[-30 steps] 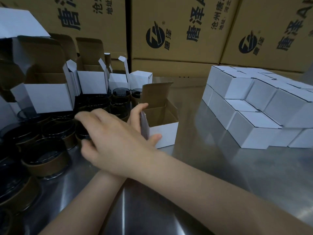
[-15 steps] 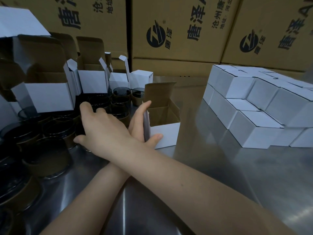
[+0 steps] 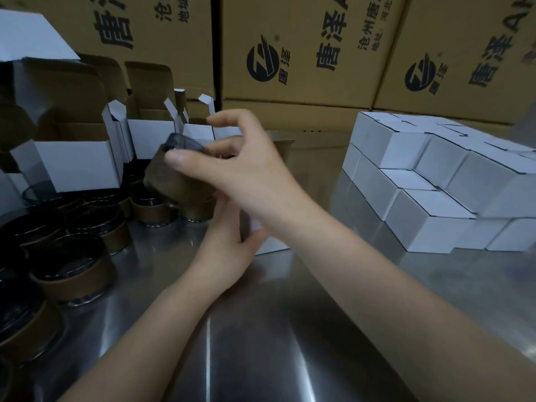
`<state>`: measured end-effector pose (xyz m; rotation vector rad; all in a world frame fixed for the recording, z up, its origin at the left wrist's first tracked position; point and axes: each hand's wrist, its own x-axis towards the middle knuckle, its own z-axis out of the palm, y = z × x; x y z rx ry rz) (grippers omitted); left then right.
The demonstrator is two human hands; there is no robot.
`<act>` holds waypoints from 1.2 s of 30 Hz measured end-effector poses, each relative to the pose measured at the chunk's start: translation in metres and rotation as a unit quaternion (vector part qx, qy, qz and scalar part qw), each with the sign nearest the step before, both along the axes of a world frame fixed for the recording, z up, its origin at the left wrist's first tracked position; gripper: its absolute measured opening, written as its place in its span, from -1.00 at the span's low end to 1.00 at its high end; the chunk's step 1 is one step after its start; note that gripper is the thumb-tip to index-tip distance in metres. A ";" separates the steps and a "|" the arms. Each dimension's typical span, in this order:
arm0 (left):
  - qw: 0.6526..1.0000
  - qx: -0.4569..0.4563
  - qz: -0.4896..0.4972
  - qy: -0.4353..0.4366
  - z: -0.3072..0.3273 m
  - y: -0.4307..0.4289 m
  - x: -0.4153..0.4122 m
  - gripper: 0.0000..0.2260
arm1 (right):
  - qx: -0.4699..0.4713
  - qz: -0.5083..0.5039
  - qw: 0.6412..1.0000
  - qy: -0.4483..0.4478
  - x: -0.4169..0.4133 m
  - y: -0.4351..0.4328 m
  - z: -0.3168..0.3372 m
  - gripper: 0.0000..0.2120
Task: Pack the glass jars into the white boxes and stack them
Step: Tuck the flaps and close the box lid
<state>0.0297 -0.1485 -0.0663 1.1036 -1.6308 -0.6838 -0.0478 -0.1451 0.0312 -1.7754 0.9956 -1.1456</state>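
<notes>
I see the right hand (image 3: 240,172) pinching a tilted glass jar (image 3: 177,181) in the air, just left of the open white box (image 3: 275,245). The left hand (image 3: 229,250), partly hidden, seems to grip that box. I'd level the jar base-down before lowering it.
</notes>
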 end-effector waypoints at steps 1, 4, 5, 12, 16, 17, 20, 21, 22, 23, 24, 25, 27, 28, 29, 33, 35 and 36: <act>1.000 0.003 -0.005 -0.007 -0.003 -0.002 0.001 -0.36 | 0.013 0.005 0.999 -0.029 -0.008 -0.001 0.002 -0.45; 0.999 0.014 -0.007 -0.028 -0.006 -0.005 0.001 -0.43 | 0.045 0.019 0.993 -0.110 -0.032 -0.006 0.003 -0.52; 1.000 0.011 -0.009 -0.027 -0.006 -0.005 0.001 -0.42 | 0.053 0.025 0.990 -0.131 -0.039 -0.008 0.002 -0.52; 1.000 0.016 -0.007 -0.011 -0.006 -0.003 0.002 -0.29 | 0.048 0.028 0.976 -0.211 -0.071 -0.021 -0.015 -0.54; 1.000 0.020 -0.014 -0.002 -0.004 -0.001 0.003 -0.27 | 0.013 -0.001 0.982 -0.188 -0.080 -0.024 -0.022 -0.52; 1.000 0.018 -0.012 -0.004 -0.004 0.000 0.003 -0.28 | 0.004 -0.011 0.985 -0.174 -0.081 -0.025 -0.024 -0.51; 1.000 0.008 -0.008 -0.002 -0.003 0.000 0.003 -0.29 | -0.038 -0.058 0.990 -0.125 -0.082 -0.026 -0.026 -0.52; 1.000 0.004 -0.008 0.000 -0.003 0.000 0.003 -0.29 | -0.052 -0.074 0.990 -0.106 -0.082 -0.026 -0.026 -0.51; 1.000 0.003 -0.009 0.003 -0.004 0.000 0.003 -0.29 | -0.062 -0.087 0.990 -0.087 -0.083 -0.026 -0.026 -0.51; 1.000 0.002 -0.008 0.003 -0.003 0.000 0.002 -0.29 | -0.069 -0.097 0.991 -0.068 -0.083 -0.026 -0.027 -0.51; 1.000 0.003 -0.008 0.002 -0.003 0.000 0.002 -0.29 | -0.076 -0.104 0.991 -0.046 -0.084 -0.027 -0.028 -0.50; 1.000 0.003 -0.007 0.001 -0.003 0.001 0.002 -0.29 | -0.083 -0.109 0.990 -0.022 -0.085 -0.027 -0.028 -0.50; 1.000 0.003 -0.004 -0.003 -0.002 0.001 0.002 -0.28 | -0.094 -0.113 0.989 0.024 -0.086 -0.026 -0.027 -0.49; 1.000 0.003 -0.002 -0.005 -0.002 0.002 0.002 -0.28 | -0.097 -0.112 0.988 0.041 -0.087 -0.026 -0.027 -0.49; 1.000 0.004 0.001 -0.008 -0.002 0.002 0.002 -0.28 | -0.098 -0.109 0.988 0.055 -0.087 -0.025 -0.025 -0.50; 1.000 0.006 0.002 -0.015 -0.004 0.001 0.002 -0.28 | -0.103 -0.097 0.984 0.106 -0.086 -0.025 -0.024 -0.51; 1.000 0.000 -0.001 -0.020 -0.005 0.000 0.003 -0.28 | -0.108 -0.094 0.981 0.132 -0.086 -0.025 -0.025 -0.52; 1.000 -0.002 -0.004 -0.023 -0.006 0.000 0.003 -0.28 | -0.110 -0.092 0.979 0.145 -0.085 -0.025 -0.025 -0.52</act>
